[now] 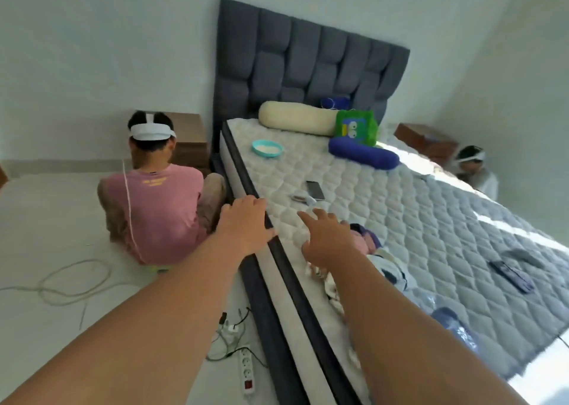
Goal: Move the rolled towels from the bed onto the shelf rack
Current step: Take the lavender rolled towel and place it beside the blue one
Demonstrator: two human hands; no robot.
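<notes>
Both my arms reach out over the near edge of the bed [431, 219], a quilted white mattress with a dark grey headboard. My left hand [246, 223] hovers at the mattress edge, fingers apart and empty. My right hand [326, 238] is spread over the mattress, also empty. Just under and behind my right wrist lie rolled towels: a pink and purple one [366, 235] and a white patterned one [391, 269], partly hidden by my forearm. No shelf rack is in view.
A person in a pink shirt [154, 204] sits on the floor left of the bed. Another person [474, 167] sits beyond the far side. On the mattress lie a phone [315, 190], a teal dish [266, 148], bolsters, a green cushion [355, 127]. A power strip [248, 370] and cables lie on the floor.
</notes>
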